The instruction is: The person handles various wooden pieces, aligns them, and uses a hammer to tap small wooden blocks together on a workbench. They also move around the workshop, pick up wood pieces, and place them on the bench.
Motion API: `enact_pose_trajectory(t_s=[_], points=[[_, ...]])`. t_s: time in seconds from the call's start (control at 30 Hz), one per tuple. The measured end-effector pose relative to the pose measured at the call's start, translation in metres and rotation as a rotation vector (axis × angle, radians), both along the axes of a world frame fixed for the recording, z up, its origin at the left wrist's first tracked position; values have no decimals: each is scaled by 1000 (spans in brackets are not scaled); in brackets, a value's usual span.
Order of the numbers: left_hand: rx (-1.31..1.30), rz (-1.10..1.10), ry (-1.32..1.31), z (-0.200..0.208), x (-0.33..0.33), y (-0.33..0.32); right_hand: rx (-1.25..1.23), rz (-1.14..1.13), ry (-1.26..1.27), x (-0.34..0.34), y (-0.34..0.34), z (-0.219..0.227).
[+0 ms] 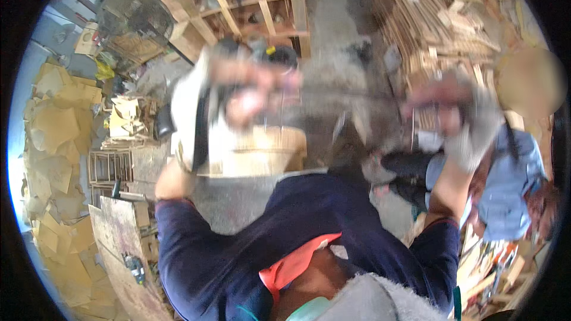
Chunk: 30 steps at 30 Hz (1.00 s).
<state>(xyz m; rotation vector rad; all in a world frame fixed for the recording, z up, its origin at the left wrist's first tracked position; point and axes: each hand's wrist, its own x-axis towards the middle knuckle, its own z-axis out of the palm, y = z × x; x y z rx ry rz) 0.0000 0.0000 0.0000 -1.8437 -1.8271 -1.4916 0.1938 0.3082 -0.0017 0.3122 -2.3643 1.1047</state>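
Both my hands are raised in front of me and smeared by motion. My left hand has bare fingertips showing past a white glove or wrap, above a pale wooden piece. I cannot tell whether it touches the wood or holds anything. Off to the right is my right hand, in a greyish glove with its fingers showing. It is apart from the wood, near stacked boards, and its grip is too blurred to read. A dark rounded object with a yellow spot lies just beyond my left hand.
At the right a person in a blue-grey shirt is close to my right arm. Stacks of wooden strips rise at the far right. Wooden frames stand ahead, cut sheets along the left, and a board with a power tool lower left.
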Motion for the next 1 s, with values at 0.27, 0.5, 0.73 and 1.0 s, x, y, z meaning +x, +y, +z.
enact_pose_trajectory(t_s=[0.27, 0.5, 0.73, 1.0], points=[[-78, -128, 43, 11, 7, 83, 104, 695, -25, -13, 147, 110], [45, -64, 190, 41, -17, 187, 178, 756, 367, -100, 228, 98], [113, -13, 253, 51, -57, 241, 162, 761, 458, -157, 282, 87], [176, 15, 277, 52, -125, 279, 149, 753, 511, -228, 319, 91]])
